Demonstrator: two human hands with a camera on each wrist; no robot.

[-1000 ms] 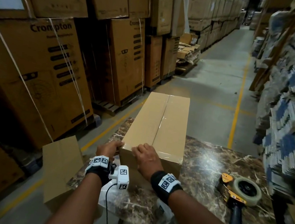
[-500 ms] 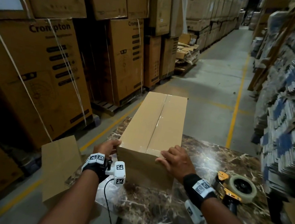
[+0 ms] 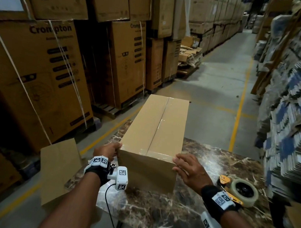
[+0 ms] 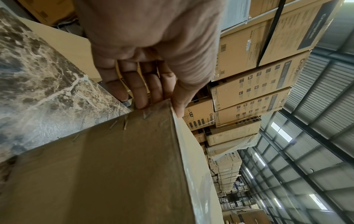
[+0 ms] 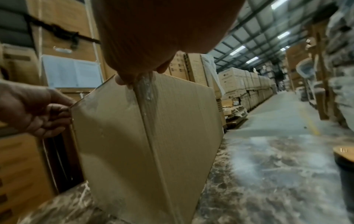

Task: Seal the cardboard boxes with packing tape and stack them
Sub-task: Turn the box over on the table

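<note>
A plain cardboard box (image 3: 155, 126) lies lengthwise on the marble table (image 3: 200, 207). Clear tape runs along its top seam and across its near top edge. My left hand (image 3: 109, 150) holds the near left top corner, thumb on the top edge and fingers down the left side (image 4: 145, 94). My right hand (image 3: 179, 164) lies flat with spread fingers on the near right corner, pressing the tape end there (image 5: 145, 84). A tape dispenser (image 3: 239, 190) with a clear roll lies on the table to the right of my right wrist; neither hand touches it.
Tall stacks of printed cartons (image 3: 34, 78) line the left side. Flattened cartons (image 3: 300, 115) are piled on the right. A loose cardboard sheet (image 3: 57, 168) leans by the table's left edge. The aisle floor (image 3: 217, 84) with a yellow line runs ahead.
My right hand has slid along the box's near top edge from beside the left hand to the right corner. The left hand has stayed at the left corner.
</note>
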